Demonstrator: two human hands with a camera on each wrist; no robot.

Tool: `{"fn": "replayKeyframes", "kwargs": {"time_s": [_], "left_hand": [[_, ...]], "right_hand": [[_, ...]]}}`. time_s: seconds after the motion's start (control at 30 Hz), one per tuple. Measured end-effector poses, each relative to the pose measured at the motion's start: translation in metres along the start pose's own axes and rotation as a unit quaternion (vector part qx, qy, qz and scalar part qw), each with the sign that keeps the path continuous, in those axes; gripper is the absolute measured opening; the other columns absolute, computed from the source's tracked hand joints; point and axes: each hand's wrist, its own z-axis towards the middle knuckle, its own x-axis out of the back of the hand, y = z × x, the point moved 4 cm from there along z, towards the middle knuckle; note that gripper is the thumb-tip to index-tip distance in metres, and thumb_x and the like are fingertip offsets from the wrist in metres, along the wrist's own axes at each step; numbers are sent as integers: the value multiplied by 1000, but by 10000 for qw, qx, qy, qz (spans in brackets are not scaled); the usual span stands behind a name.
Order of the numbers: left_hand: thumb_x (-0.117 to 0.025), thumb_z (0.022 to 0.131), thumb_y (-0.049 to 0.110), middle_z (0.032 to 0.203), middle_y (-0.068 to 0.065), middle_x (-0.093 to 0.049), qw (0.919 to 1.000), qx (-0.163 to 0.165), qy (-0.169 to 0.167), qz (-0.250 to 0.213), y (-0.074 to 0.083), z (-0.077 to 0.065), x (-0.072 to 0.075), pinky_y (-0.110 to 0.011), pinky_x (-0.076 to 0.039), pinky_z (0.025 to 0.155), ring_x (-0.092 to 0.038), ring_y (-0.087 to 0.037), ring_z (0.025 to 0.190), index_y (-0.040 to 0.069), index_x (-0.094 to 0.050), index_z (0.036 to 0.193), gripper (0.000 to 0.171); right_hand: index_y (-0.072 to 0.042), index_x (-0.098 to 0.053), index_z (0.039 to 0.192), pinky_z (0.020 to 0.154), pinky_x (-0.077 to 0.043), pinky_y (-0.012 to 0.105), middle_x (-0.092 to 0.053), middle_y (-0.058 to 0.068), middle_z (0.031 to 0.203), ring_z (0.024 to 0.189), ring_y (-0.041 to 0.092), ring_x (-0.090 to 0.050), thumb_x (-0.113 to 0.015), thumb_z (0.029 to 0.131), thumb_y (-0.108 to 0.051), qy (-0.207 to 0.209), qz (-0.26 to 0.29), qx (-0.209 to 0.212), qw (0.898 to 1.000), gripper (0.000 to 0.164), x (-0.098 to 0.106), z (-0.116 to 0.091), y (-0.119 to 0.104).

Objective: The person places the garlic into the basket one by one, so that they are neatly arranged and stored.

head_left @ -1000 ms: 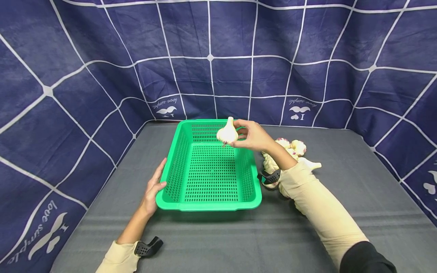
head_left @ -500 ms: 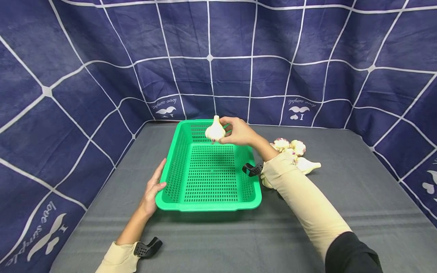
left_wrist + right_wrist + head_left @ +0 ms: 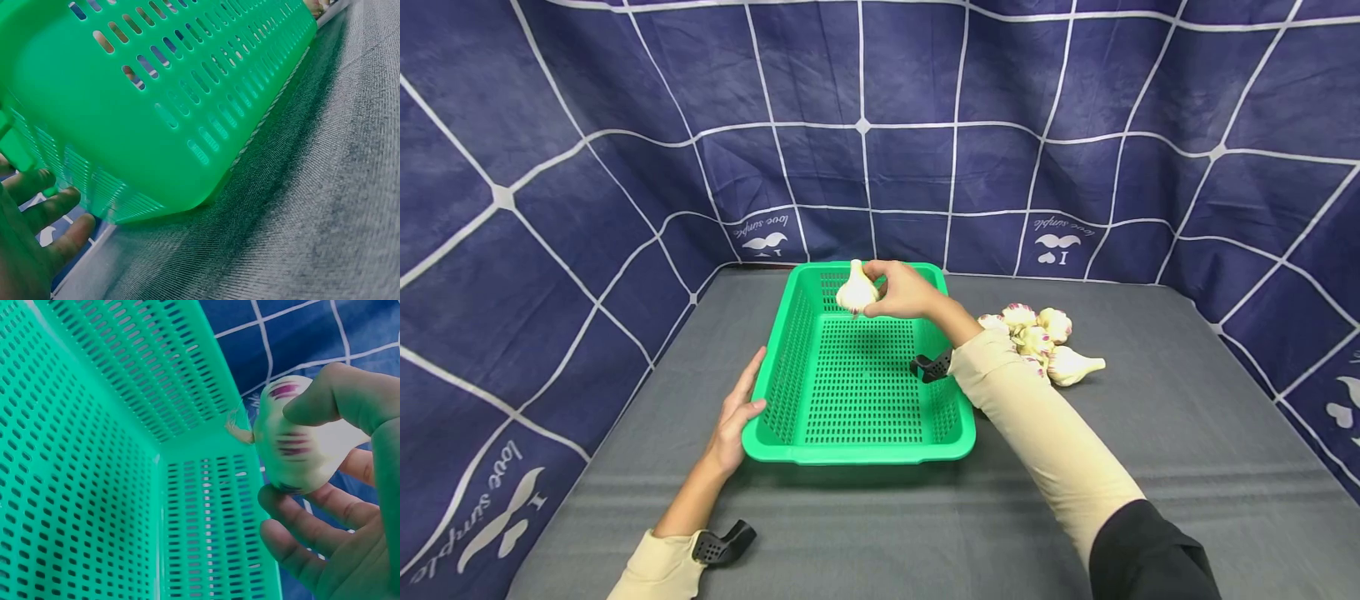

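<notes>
My right hand (image 3: pixel 901 290) pinches a garlic bulb (image 3: pixel 856 292) between thumb and fingers, over the far part of a green plastic basket (image 3: pixel 859 454). In the right wrist view the purple-streaked garlic bulb (image 3: pixel 290 434) has its root end toward the basket (image 3: pixel 194 440) and its stem toward the palm. At the basket's left side rests my left hand (image 3: pixel 730 425), its thumb at the rim. The left wrist view has that hand (image 3: pixel 37 231) with fingers extended and spread against the slotted side of the basket (image 3: pixel 125 112). The basket floor visible in the head view bears no bulbs.
Several more garlic bulbs (image 3: pixel 1036 342) lie in a pile on the grey cloth (image 3: pixel 1187 400) right of the basket, partly hidden by the right sleeve (image 3: pixel 1037 433). A navy curtain with white lines (image 3: pixel 910 167) hangs behind and at both sides.
My right hand has carried the garlic bulb leftward over the basket, fast at first, then less. More of the bulb pile shows behind the arm. The left hand and basket stay put.
</notes>
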Motion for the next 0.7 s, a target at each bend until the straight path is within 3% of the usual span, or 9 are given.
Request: {"fn": "replayKeyframes", "kwargs": {"time_s": [0.2, 0.47, 0.7], "left_hand": [[-34, 85, -5, 154, -36, -18, 10000, -28, 29, 29, 0, 1, 0, -17, -18, 112, -23, -4, 143, -14, -22, 150, 67], [-34, 85, -5, 154, -37, -15, 10000, 72, -28, 63, -2, -1, 0, -16, -18, 112, -22, -4, 144, -13, -21, 151, 68], [-35, 85, -5, 155, -36, -16, 9998, 72, -4, 184, -2, 0, 0, -16, -17, 112, -21, -5, 144, -11, -23, 151, 67]], "right_hand": [[-3, -59, 129, 71, -50, 28, -63, 8, 112, 74, 17, -63, -76, 74, -7, -51, -256, -185, 9995, 58, -11, 13, -2], [-5, -63, 119, 77, -47, 30, -66, 4, 108, 85, 18, -56, -80, 75, -10, -220, -647, -268, 9973, 47, -24, 27, 0], [-7, -55, 137, 82, -49, 35, -64, 13, 117, 99, 24, -59, -80, 78, -17, -460, -932, -629, 9926, 64, -33, 36, 4]]}}
